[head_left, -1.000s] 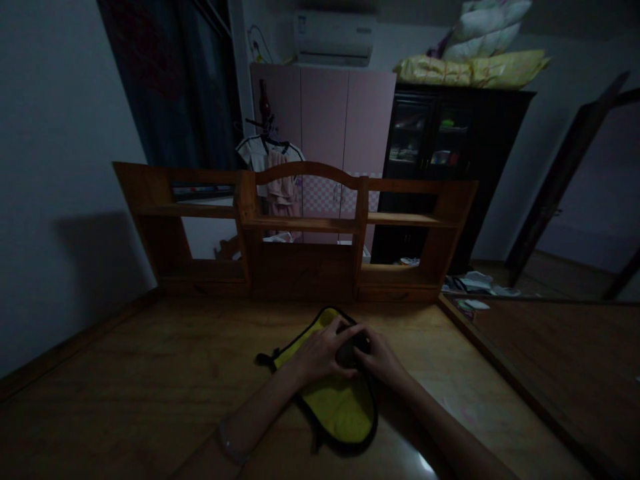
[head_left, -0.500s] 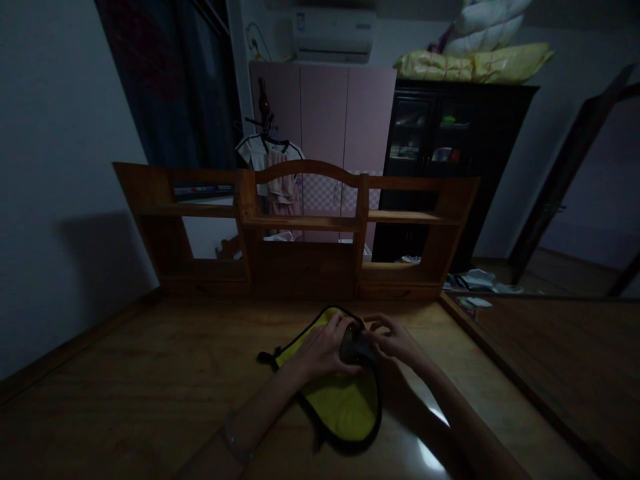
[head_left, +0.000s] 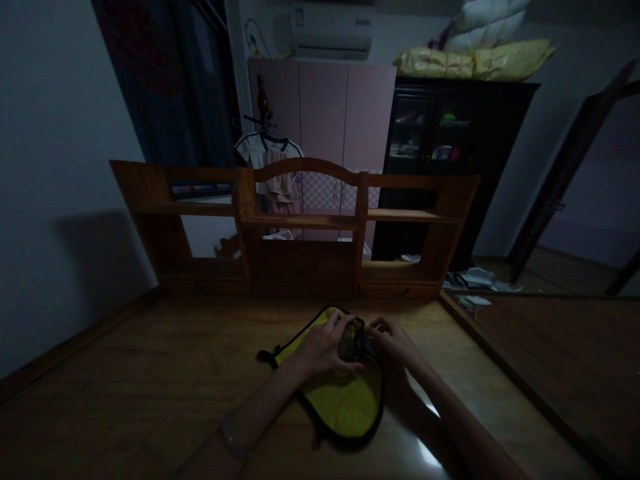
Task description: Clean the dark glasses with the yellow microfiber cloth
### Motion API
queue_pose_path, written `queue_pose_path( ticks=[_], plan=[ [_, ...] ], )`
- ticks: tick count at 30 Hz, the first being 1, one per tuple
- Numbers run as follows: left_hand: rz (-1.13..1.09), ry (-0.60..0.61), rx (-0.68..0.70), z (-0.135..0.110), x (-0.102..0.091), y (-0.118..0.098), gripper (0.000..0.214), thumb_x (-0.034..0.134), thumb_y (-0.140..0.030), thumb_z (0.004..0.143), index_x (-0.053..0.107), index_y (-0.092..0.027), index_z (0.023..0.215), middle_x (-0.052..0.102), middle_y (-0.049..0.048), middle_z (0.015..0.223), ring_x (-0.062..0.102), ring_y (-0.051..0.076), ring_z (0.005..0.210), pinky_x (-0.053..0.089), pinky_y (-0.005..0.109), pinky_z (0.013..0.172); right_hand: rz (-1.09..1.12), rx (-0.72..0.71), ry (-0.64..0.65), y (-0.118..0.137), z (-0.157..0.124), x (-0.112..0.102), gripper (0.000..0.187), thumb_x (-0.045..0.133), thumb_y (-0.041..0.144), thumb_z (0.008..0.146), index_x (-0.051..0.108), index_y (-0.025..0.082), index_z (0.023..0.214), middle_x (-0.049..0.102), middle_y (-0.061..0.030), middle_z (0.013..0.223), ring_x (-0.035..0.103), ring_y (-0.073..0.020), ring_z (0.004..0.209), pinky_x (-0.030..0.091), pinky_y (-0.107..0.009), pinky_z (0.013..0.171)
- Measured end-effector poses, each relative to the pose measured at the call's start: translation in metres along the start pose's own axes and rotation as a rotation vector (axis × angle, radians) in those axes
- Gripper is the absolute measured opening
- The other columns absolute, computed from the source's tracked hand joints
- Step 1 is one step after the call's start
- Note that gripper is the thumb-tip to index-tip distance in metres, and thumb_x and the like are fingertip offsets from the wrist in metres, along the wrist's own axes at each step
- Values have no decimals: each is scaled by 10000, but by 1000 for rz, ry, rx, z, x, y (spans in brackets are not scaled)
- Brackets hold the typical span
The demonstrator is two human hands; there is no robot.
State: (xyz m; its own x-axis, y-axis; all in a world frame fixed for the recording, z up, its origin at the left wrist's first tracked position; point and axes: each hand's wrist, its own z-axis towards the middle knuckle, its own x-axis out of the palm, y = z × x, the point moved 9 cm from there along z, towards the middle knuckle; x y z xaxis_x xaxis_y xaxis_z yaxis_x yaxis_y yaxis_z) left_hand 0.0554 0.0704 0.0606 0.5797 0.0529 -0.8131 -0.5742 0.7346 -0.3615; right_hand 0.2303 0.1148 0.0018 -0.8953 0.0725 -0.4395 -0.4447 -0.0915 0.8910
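Both hands are working close together in the dim head view. The left hand (head_left: 323,348), with a bracelet (head_left: 233,437) circling its forearm, is curving half open, thumb and fingers spreading around a dark rounded object (head_left: 349,347) and seemingly steadying it; the poor light is hiding what that object is. The right hand (head_left: 387,339) is drawing its fingertips together, seemingly pinching the raised edge of a yellow cloth (head_left: 345,407) with black binding. That cloth is lying on the wooden tabletop (head_left: 150,373), in front of a wooden shelf unit (head_left: 305,221); its near end is spreading flat below the hands, while the object is sitting over its farther part.

Judging from this hold, the likeliest trouble is the object rolling or skidding, since only one hand is bracing it; a sharp tug on the edge could be dragging the cloth from beneath. The pinch is looking shallow too, so the binding could be slipping free and letting the fold drop open.

Compared with a second ago, the right hand is no longer reaching over the object but working just to its right. A yellow, black-edged fold is now showing beside the object, while the left hand is keeping its place
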Motion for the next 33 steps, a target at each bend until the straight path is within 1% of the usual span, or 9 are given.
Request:
queue_pose_path(
  ticks=[3,6,10,13,17,22,27,30,33],
  plan=[
    [-9,-4,6,0,-1,0,921,750,-673,623,371,-281,1365,487,89,1212,591,300,1018,501,422,894,-29,6,2,-7,2,0,303,643,455,758,662,158,817,697,-38,696,649,-196,657,460,-253,547],
    [-22,-3,10,0,-1,-1,904,754,-667,625,383,-286,1356,486,85,1218,589,290,1022,499,410,901,-32,4,44,-9,1,6,324,589,466,794,673,153,799,692,-29,643,648,-197,607,446,-255,524],
    [-34,-3,9,0,0,1,885,768,-660,614,411,-281,1329,494,83,1214,590,285,1021,498,406,909,-17,-25,71,-3,-2,9,357,516,472,834,676,159,768,695,-19,669,653,-195,641,449,-253,548],
    [-41,-14,4,-1,1,2,893,775,-650,611,411,-276,1335,492,87,1216,592,284,1018,497,405,910,-14,-36,58,2,-3,6,357,514,473,831,678,164,758,672,-8,645,635,-191,632,440,-253,550],
    [-46,-23,9,0,0,1,892,784,-639,606,419,-271,1332,491,85,1213,583,288,1031,491,415,922,26,-10,73,5,-4,7,347,524,470,815,680,165,761,652,1,597,623,-183,582,439,-246,520],
    [-59,-19,10,-1,-1,1,882,805,-584,608,411,-288,1339,490,71,1209,580,282,1039,488,407,925,123,52,119,8,-7,14,287,516,418,807,669,181,857,622,29,546,578,-141,452,424,-218,441],
    [-55,-13,5,-1,-1,2,918,834,-530,586,395,-286,1354,492,69,1203,582,279,1020,504,395,893,223,68,177,13,-10,19,228,547,314,761,661,191,915,647,28,606,579,-118,461,460,-212,457],
    [-57,-13,5,0,-1,1,923,839,-516,579,393,-285,1355,491,67,1206,584,279,1019,505,398,893,322,101,235,10,-10,26,255,592,305,733,641,193,957,644,35,585,581,-118,451,476,-217,454],
    [-58,-11,0,0,-1,2,923,841,-511,577,393,-286,1352,487,68,1217,591,278,1017,507,402,895,381,135,263,5,-10,32,364,658,368,710,594,198,1026,622,53,523,576,-130,414,488,-236,431]
  ],
)
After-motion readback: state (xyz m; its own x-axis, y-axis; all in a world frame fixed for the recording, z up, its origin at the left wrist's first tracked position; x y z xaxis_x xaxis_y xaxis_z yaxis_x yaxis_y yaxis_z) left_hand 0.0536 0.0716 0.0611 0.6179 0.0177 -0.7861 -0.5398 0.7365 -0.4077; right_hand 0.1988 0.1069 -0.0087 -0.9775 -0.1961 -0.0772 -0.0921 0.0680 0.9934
